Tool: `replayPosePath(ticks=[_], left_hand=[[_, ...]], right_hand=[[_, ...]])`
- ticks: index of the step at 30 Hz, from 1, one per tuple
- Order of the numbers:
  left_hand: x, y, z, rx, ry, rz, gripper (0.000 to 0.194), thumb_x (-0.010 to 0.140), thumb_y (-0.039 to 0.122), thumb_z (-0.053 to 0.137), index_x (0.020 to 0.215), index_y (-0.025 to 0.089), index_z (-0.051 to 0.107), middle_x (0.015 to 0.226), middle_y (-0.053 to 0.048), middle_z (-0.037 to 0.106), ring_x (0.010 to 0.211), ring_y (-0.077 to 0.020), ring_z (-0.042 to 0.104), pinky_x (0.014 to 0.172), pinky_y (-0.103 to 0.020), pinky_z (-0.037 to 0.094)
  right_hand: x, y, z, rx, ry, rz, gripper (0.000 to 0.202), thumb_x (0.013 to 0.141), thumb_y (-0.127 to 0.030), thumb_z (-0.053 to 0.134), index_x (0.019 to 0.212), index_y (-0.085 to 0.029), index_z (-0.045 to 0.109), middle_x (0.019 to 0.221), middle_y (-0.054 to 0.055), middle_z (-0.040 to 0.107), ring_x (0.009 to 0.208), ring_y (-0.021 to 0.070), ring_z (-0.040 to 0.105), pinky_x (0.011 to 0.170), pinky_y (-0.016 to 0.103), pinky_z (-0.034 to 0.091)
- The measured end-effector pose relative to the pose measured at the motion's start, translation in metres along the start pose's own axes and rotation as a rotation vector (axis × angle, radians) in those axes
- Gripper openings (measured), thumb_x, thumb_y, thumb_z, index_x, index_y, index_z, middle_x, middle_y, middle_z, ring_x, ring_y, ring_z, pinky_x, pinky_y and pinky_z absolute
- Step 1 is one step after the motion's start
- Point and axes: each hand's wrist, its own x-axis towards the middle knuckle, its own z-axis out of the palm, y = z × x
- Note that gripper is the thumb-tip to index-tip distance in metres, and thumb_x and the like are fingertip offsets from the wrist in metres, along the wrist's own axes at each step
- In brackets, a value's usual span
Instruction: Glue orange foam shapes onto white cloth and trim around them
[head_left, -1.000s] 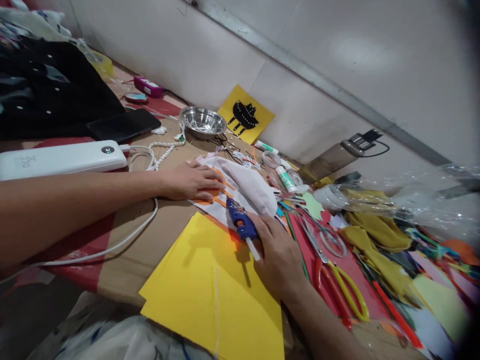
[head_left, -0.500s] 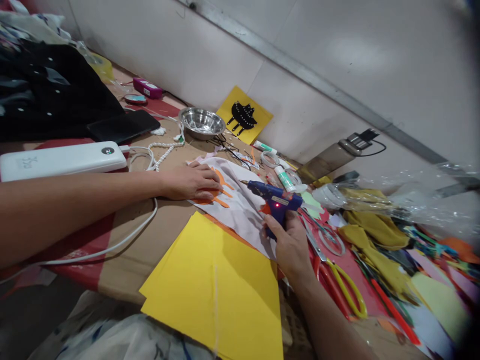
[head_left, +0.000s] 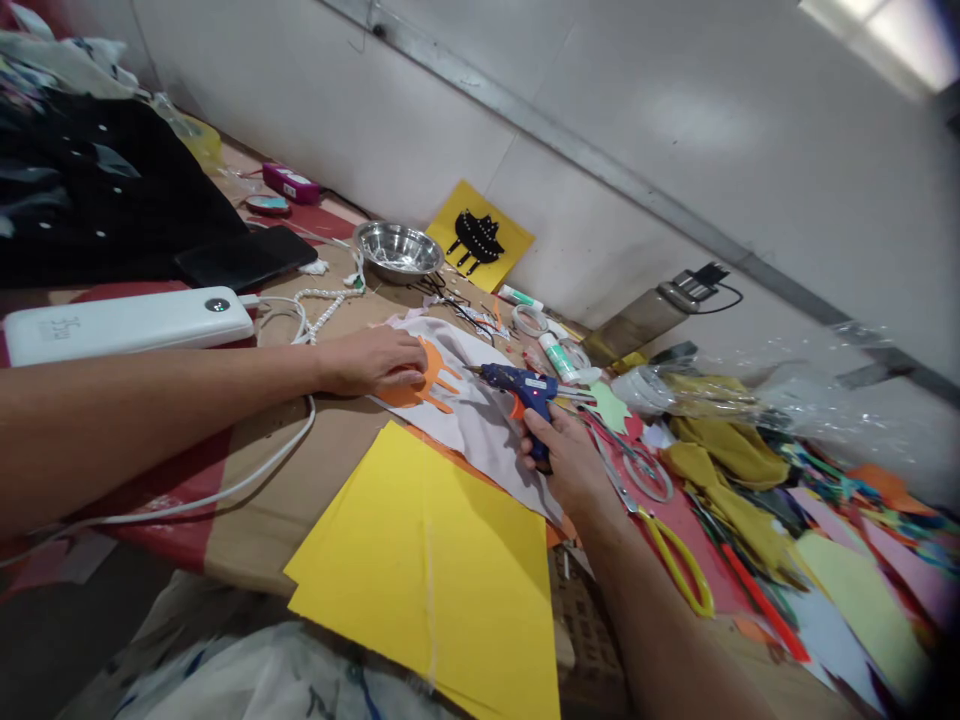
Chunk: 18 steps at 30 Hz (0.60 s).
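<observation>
In my right hand (head_left: 562,445) is a blue hot glue gun (head_left: 517,385) with an orange trigger and a small red light. Its nozzle points left, just above the wrinkled whitish cloth (head_left: 480,430) and close to the orange cutout (head_left: 429,385). The cutout has narrow prongs and lies on the cloth. My left hand (head_left: 375,360) rests at the cutout's left side, its fingers bent and closed on that edge; the fingertips are partly hidden. Yellow sheets (head_left: 435,560) lie in front of the cloth.
A white power bank (head_left: 127,325) with a cable and a black phone (head_left: 244,255) lie left. A metal bowl (head_left: 397,250) and a yellow card (head_left: 480,235) with a black cutout stand behind. Yellow-handled scissors (head_left: 679,565), glue sticks, a bottle (head_left: 637,325) and scraps crowd the right.
My left hand has drawn back left, its fingers curling, so more of the orange cutout shows. The glue gun has shifted slightly left and lower in the view, which has itself shifted a little.
</observation>
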Motion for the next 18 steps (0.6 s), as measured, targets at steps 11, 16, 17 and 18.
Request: replayPosePath(ticks=[11, 16, 17, 18], left_hand=[[-0.002, -0.004, 0.003, 0.028, 0.015, 0.035, 0.021, 0.091, 0.030, 0.050, 0.099, 0.019, 0.066, 0.109, -0.007, 0.067, 0.103, -0.0193, 0.060, 0.091, -0.029, 0.040], [-0.003, -0.004, 0.004, 0.025, 0.016, 0.026, 0.021, 0.091, 0.031, 0.052, 0.100, 0.018, 0.066, 0.111, -0.008, 0.067, 0.103, -0.0190, 0.060, 0.091, -0.029, 0.040], [-0.003, -0.004, 0.004, 0.030, 0.014, 0.024, 0.021, 0.091, 0.031, 0.051, 0.100, 0.018, 0.065, 0.111, -0.008, 0.067, 0.103, -0.0192, 0.060, 0.091, -0.029, 0.040], [-0.003, -0.003, 0.003, 0.035, 0.013, 0.022, 0.021, 0.092, 0.031, 0.051, 0.100, 0.017, 0.065, 0.111, -0.008, 0.067, 0.104, -0.0194, 0.059, 0.091, -0.029, 0.039]], right_hand=[[0.025, -0.008, -0.018, -0.384, -0.077, -0.144, 0.042, 0.067, -0.057, 0.064, 0.077, -0.017, 0.058, 0.062, -0.001, 0.062, 0.043, 0.0072, 0.045, 0.039, 0.019, 0.028], [0.050, -0.007, -0.031, -0.457, -0.031, -0.177, 0.043, 0.071, -0.060, 0.060, 0.080, -0.018, 0.059, 0.058, -0.001, 0.059, 0.040, 0.0087, 0.042, 0.037, 0.021, 0.027], [0.056, -0.006, -0.034, -0.471, 0.005, -0.196, 0.043, 0.071, -0.061, 0.059, 0.079, -0.018, 0.059, 0.056, -0.001, 0.057, 0.040, 0.0091, 0.041, 0.038, 0.021, 0.028], [0.063, -0.006, -0.038, -0.486, 0.042, -0.223, 0.043, 0.071, -0.061, 0.058, 0.076, -0.018, 0.058, 0.053, -0.002, 0.055, 0.041, 0.0096, 0.042, 0.039, 0.022, 0.029]])
